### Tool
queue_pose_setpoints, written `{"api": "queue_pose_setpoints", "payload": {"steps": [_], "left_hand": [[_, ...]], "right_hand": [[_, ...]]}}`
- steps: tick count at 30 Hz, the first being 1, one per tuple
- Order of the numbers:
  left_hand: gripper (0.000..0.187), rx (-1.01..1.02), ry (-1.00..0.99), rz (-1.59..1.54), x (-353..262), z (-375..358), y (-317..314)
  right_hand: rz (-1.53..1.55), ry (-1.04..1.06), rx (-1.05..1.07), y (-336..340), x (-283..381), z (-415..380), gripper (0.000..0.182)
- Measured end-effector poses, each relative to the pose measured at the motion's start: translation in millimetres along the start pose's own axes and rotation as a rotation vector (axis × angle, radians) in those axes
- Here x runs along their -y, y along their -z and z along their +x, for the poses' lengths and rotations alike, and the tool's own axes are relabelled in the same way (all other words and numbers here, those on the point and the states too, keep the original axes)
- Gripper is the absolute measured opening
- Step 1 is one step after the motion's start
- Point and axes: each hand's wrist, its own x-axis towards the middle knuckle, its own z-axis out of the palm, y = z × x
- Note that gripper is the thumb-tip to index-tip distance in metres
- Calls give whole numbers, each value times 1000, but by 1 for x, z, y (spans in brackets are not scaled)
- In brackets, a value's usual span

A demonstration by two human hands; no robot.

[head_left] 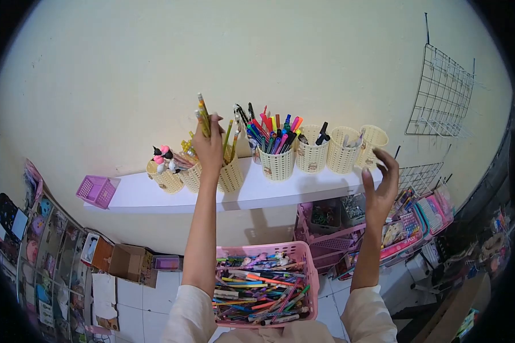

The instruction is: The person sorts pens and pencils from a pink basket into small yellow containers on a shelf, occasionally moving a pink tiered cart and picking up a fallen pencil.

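Note:
My left hand [209, 146] is closed around a few yellow pencils [201, 114], held upright above the cream perforated cups on the white shelf. Just below it stands a cup [230, 176] with more pencils in it. My right hand [382, 191] is raised at the shelf's right end, its fingers curved and apart with nothing between them. Closest to that hand is a pale cup [374, 137] at the end of the row. Mid-row, one cup [277, 167] is packed with colourful pens and markers [276, 134].
The white shelf [257, 193] runs along the wall, with a small purple basket [99, 191] at its left end. Beneath it, a pink basket [312, 286] holds many loose pens and pencils. A wire grid [442, 91] hangs at right; cardboard boxes [129, 263] lie at left.

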Motion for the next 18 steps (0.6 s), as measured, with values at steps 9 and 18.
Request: {"api": "queue_pose_setpoints", "payload": {"steps": [9,18], "left_hand": [[52,-198,-391,222,-18,4,-4],[41,270,-456,1569,-3,9,20]], "right_hand": [[38,-87,68,25,0,-39,35],[226,-662,121,57,-37,-135,28]]}}
